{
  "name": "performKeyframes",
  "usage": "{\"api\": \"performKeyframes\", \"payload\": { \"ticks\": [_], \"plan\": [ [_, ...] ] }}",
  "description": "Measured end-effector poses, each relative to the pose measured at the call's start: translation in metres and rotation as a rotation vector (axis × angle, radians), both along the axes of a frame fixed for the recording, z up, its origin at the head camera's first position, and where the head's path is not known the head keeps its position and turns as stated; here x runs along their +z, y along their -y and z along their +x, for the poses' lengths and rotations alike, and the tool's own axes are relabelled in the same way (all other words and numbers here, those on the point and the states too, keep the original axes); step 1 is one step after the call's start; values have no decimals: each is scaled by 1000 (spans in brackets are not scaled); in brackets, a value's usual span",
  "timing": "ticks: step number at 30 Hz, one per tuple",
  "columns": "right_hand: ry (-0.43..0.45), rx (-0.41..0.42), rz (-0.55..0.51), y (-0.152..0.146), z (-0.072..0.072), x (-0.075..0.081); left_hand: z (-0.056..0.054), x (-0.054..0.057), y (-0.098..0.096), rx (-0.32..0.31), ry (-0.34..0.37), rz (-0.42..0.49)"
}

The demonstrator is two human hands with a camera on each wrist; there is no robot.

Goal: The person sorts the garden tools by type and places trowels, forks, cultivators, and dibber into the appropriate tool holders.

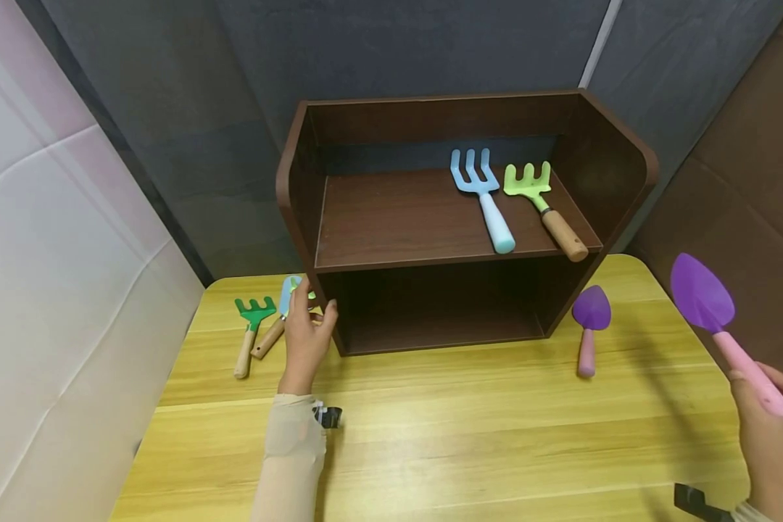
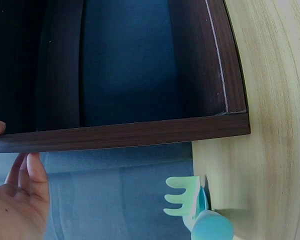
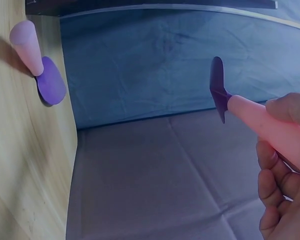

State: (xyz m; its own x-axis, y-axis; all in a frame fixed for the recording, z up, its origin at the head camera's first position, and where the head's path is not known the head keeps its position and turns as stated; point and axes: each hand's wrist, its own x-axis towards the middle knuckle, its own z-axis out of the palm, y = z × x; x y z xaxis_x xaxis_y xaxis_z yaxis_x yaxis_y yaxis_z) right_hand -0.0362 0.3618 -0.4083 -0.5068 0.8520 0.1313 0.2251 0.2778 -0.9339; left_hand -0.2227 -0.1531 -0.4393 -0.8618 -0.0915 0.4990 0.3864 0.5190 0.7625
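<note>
At four o'clock from the dark brown shelf unit, our right hand, fingers and thumb wrapped around the pink handle of a raised purple trowel; blade pointing to eleven o'clock, clear of the tabletop. At the unit's eight o'clock, our left hand, pinching its left side panel, thumb on the inner face and fingers outside. On the upper board, right part: one light blue fork, prongs to eleven o'clock, handle to five; just beside it at three o'clock, one lime fork with wooden handle, same lie. On the yellow wooden tabletop, at the unit's four o'clock: a second trowel, purple and pink, blade to twelve. At eight o'clock, past our left hand: one green fork with wooden handle and, just beside it, one blue trowel, also wooden-handled. Light green prongs also show there, with turquoise nearby; we cannot tell whether these form one tool.
</note>
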Motion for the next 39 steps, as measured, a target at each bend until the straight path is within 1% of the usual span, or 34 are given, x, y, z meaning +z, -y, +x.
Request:
{"api": "performKeyframes", "payload": {
  "ticks": [4, 12, 19, 24, 27, 28, 32, 35, 39],
  "plan": [
    [-25, 18, 52, 4, 2, 2, 0, 1, 0, -2, 1, -1],
    [-58, 65, 190, 13, 5, 3, 0, 1, 0, -4, 1, -4],
    [-78, 62, 271, 20, 6, 4, 0, 2, -1, -15, -5, 3],
    [-117, 71, 363, 26, 7, 3, 1, 3, 0, -14, 9, 8],
    [-159, 85, 412, 28, 7, 2, 1, 3, 0, -12, 16, 12],
    [-172, 91, 423, 29, 7, 3, 1, 2, 0, -10, 19, 12],
    [-177, 106, 426, 34, 8, 4, 0, 2, 0, -6, 29, 9],
    [-189, 132, 437, 40, 9, 3, 0, 2, 0, -5, 29, 7],
    [-235, 172, 476, 46, 9, 0, 0, 2, 0, -6, 25, 3]
  ]
}}
